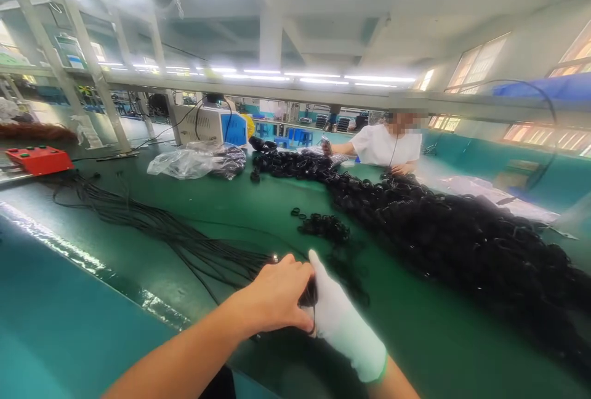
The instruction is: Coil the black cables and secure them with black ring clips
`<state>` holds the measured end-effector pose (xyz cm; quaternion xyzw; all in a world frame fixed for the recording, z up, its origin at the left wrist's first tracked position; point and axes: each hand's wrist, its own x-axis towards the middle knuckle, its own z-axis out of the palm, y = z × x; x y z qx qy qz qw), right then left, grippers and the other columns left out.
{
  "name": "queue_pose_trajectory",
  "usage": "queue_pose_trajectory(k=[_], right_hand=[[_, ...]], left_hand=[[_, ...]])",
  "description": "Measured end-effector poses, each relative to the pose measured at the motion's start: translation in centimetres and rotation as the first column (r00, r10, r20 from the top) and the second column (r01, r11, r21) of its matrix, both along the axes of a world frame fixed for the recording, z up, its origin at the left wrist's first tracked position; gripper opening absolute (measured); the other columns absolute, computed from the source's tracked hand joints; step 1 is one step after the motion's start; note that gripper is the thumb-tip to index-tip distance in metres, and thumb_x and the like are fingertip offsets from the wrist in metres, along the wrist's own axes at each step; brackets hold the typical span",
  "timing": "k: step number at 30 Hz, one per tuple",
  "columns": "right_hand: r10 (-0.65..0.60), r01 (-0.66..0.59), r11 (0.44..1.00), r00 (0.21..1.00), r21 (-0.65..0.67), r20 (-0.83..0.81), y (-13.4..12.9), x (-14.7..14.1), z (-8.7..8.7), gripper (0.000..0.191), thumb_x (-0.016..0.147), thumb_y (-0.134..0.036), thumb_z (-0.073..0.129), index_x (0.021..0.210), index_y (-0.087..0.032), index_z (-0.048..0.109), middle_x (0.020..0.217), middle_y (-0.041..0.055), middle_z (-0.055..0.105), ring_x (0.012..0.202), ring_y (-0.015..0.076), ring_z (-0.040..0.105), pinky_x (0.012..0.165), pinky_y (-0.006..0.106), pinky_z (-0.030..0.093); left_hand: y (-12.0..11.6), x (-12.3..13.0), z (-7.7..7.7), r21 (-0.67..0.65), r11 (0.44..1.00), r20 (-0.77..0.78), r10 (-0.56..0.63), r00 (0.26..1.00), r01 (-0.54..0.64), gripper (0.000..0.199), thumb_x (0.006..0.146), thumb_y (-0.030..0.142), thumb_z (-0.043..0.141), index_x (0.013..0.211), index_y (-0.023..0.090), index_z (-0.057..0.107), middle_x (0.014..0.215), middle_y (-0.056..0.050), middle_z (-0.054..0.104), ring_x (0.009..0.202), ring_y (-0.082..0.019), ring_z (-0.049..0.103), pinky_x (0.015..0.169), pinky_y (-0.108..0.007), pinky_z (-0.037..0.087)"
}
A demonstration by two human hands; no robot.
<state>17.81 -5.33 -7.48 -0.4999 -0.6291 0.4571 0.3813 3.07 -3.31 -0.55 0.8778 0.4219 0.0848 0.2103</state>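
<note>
My bare left hand [281,291] is closed, with the thumb and fingers curled round a dark bunched item [308,294] that looks like black cable. My right hand [335,316], in a white glove, presses against the same item from the other side, its thumb pointing up. The fingers of the right hand are mostly hidden. A long bundle of thin black cables [152,223] stretches over the green table from the left to my left hand. Just beyond my hands lies a small cluster of black rings [325,226].
A large heap of black coiled pieces [452,245] covers the table's right side. Clear plastic bags [194,162], a white-and-blue machine [215,125] and a red button box [39,159] stand farther back. Across the table sits a person in white [388,143]. Metal uprights [99,91] rise at left.
</note>
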Motion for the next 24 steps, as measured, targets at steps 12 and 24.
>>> queue_pose_trajectory(k=[12,24], right_hand=[[0.267,-0.394,0.913,0.775,-0.107,-0.573,-0.8,1.9,2.1,0.045,0.057,-0.011,0.066,0.097,-0.023,0.052,0.095,0.0013,0.061,0.041,0.007,0.049,0.033,0.02,0.033],[0.298,-0.398,0.915,0.57,0.06,-0.765,-0.3,0.6,0.8,0.061,0.064,-0.013,0.06,0.122,-0.02,0.042,0.06,-0.0014,0.061,0.041,0.0083,0.05,0.04,0.017,0.034]], left_hand=[[1.6,-1.7,-2.7,-0.394,0.919,0.125,0.038,0.991,0.015,0.021,0.068,0.014,0.043,0.063,0.019,0.063,0.064,0.001,0.067,0.057,-0.013,0.056,0.051,-0.021,0.039],[0.3,-0.9,0.0,-0.616,0.774,0.682,0.428,0.593,0.149,0.02,0.074,0.016,0.058,0.094,0.015,0.057,0.089,-0.005,0.064,0.078,-0.015,0.061,0.074,-0.029,0.05]])
